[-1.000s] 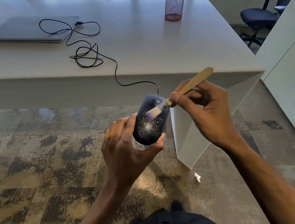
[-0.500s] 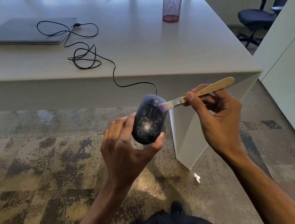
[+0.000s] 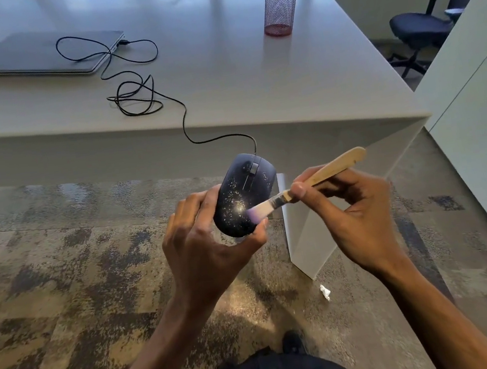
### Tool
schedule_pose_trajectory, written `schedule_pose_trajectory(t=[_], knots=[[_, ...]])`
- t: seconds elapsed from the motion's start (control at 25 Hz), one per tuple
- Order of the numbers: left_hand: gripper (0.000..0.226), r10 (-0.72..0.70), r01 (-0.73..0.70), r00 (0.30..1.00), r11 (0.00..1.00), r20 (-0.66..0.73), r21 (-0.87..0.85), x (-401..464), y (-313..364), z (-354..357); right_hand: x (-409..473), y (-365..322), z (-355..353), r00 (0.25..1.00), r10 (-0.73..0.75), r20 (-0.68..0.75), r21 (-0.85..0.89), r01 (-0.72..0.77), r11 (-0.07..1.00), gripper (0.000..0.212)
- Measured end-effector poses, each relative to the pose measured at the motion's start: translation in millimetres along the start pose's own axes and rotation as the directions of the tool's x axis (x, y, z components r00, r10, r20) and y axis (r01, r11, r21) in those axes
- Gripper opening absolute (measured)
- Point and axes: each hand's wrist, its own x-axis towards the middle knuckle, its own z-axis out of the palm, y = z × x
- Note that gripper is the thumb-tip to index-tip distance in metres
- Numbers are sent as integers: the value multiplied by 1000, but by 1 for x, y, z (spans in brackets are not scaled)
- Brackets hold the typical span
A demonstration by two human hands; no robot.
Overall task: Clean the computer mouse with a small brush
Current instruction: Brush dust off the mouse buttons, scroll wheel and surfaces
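Mouse (image 3: 245, 193) is the landmark: a dark corded computer mouse held up in the air over the patterned carpet (image 3: 60, 272), just in front of the near edge of the tabletop (image 3: 220, 72). Its top faces the camera, scroll wheel at the far end, and pale specks are scattered across its near half.

Left hand (image 3: 204, 246) cups the mouse from below and from its left side, the fingers (image 3: 189, 210) curled along that left flank and the thumb pressed against the mouse's near end, so the hand is closed around it.

Right hand (image 3: 352, 209) sits just to the right of the mouse, thumb and forefinger pinching the wooden handle of a small brush (image 3: 307, 181), the other fingers folded under it. The handle slants up and away from the mouse; the pale, purple-tinged bristles touch the mouse's near right part, beside the densest patch of specks.

From the far end of the mouse a black cable (image 3: 186, 117) climbs onto the tabletop, loops there, and runs to a closed laptop (image 3: 39, 56) far to the mouse's upper left. A red mesh pen cup (image 3: 282, 10) stands on the tabletop beyond the mouse. An office chair (image 3: 423, 24) stands far off to the mouse's upper right. A small white scrap (image 3: 325, 291) lies on the carpet, nearer the camera than the mouse.
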Motion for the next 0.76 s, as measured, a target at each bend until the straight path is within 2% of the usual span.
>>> schedule_pose_trajectory(t=[0.12,0.16,0.24,0.32,0.44,0.52,0.68,0.76], knots=[[67,-2,2,1000,1000,3,2,1,0,-1,5,5,-5,988,46,-150,-8,-47,999,9],[67,-2,2,1000,1000,5,5,0,0,-1,5,5,-5,988,31,-150,12,-30,999,8],[66,4,-4,1000,1000,15,-2,-1,1,-1,3,3,-3,998,6,-62,55,-2,999,8],[67,9,-9,1000,1000,18,-12,-2,2,0,7,6,-1,1000,25,-16,49,-24,998,8],[68,6,-5,1000,1000,24,-25,-3,3,-2,25,15,-4,985,104,-141,-11,-107,994,8],[69,-1,2,1000,1000,31,-32,-4,4,-3,32,18,-7,977,90,-192,4,-91,996,9],[72,-4,5,999,999,35,-33,-5,4,-4,33,19,-7,997,52,-53,34,-50,998,9],[72,-8,9,999,999,33,-35,-6,4,-5,37,20,-7,990,75,-116,-6,-76,997,7]])
